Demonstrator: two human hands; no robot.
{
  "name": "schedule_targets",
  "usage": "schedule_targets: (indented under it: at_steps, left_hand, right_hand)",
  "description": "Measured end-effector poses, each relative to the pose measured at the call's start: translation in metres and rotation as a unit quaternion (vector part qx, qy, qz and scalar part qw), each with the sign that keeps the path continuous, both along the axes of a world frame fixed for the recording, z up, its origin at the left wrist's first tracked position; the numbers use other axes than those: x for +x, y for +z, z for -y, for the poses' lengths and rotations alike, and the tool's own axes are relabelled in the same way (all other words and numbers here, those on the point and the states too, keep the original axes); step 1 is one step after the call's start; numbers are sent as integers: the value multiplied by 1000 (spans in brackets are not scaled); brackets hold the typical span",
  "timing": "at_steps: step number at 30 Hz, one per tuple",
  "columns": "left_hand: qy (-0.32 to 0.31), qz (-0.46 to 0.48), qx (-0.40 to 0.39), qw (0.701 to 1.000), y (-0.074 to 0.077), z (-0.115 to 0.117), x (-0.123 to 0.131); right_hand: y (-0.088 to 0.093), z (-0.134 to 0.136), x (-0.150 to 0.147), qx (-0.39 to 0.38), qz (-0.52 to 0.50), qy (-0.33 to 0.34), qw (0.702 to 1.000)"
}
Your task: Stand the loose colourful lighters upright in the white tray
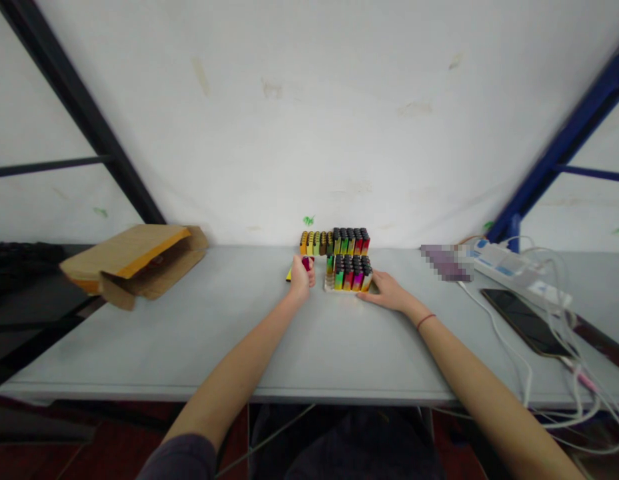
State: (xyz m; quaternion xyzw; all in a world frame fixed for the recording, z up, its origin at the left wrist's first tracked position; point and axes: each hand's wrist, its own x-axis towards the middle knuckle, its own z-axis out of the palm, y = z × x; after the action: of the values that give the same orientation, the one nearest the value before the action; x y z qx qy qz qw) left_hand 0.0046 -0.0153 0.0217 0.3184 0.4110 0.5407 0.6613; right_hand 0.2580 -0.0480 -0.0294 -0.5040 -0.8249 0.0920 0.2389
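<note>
My left hand (301,277) is closed around a dark pink lighter (306,264), held just left of the front rack. A small yellow item (289,273) shows partly behind that hand; its kind is hidden. Upright in a pale tray (334,289) stand several multicoloured lighters (352,273) with black tops, with bare slots at the tray's left end. My right hand (385,291) rests against the tray's right side, thumb at its front edge, fingers partly hidden behind it. Behind it stands another block of coloured lighters (351,241), beside a row of yellow-to-brown ones (316,243).
An opened cardboard box (139,257) lies at the left of the grey table (229,347). To the right are a phone (529,321), a blurred purple device (446,262), a white power strip (522,277) and tangled white cables. A white wall rises behind.
</note>
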Motion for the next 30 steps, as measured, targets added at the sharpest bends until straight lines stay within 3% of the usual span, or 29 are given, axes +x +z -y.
schedule_targets:
  at_steps: [3, 7, 10, 13, 18, 24, 30]
  left_hand:
    - [35, -19, 23, 999, -2, -1, 0]
    - [26, -43, 58, 997, -7, -4, 1]
    - [51, -98, 124, 986, -13, -8, 3]
    - [79, -196, 223, 951, -21, -12, 2]
    - [84, -350, 378, 853, -31, -20, -3]
    - [10, -406, 439, 801, -36, -22, -6]
    - [-6, -460, 454, 763, -36, -20, -8]
  right_hand:
    - [1, 0, 0, 0, -4, -3, 1000]
    - [1, 0, 0, -1, -8, -6, 1000]
    - [0, -1, 0, -2, -2, -4, 1000]
    - [0, -1, 0, -2, 2, -3, 1000]
    - [0, -1, 0, 0, -1, 0, 1000]
    - [-1, -2, 1, 2, -6, 3, 1000]
    - [-4, -2, 1, 3, -4, -6, 1000]
